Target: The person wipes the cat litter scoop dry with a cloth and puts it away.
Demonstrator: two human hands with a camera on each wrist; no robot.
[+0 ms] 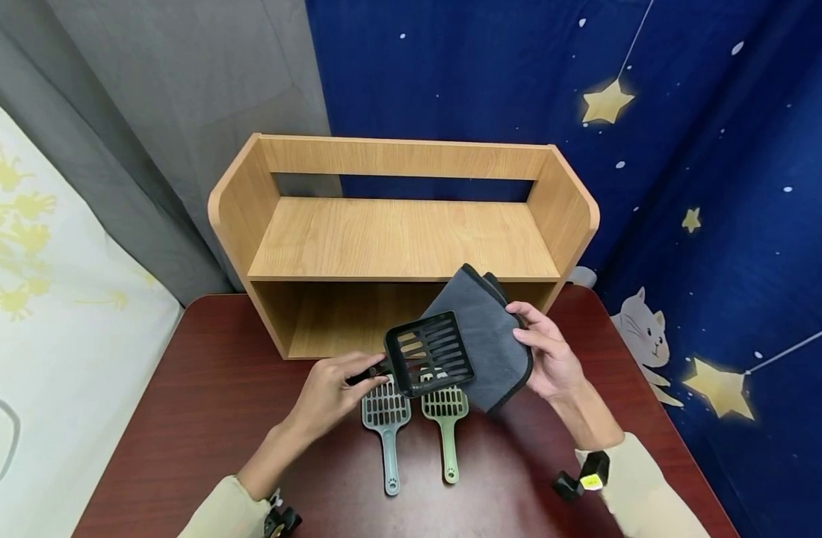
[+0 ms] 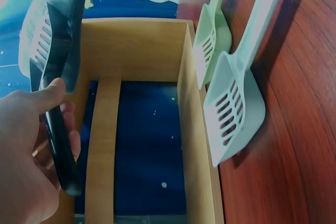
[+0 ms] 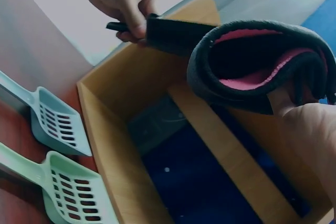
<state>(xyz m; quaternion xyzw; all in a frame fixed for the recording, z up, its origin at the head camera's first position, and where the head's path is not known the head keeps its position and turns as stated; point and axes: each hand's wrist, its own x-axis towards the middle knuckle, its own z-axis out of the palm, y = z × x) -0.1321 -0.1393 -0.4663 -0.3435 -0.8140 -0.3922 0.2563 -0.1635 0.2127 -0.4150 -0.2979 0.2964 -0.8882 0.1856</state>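
Note:
A black slotted litter scoop (image 1: 430,354) is held up by its handle in my left hand (image 1: 337,392), whose thumb and fingers pinch it. My right hand (image 1: 548,355) grips a folded dark grey cloth (image 1: 489,344) by its right edge, just behind the scoop. Pink shows inside the cloth's folds in the right wrist view. Below them on the table lie a blue-grey litter scoop (image 1: 386,411) and a green litter scoop (image 1: 443,407), side by side with handles toward me. In the left wrist view, the black scoop (image 2: 60,103) overlaps the cloth (image 2: 79,30).
A two-tier wooden shelf (image 1: 400,239) stands at the back of the dark red table (image 1: 249,433). Grey curtain (image 1: 202,75) and blue star-patterned curtain (image 1: 485,75) hang behind it. A white patterned cloth (image 1: 54,299) lies to the left.

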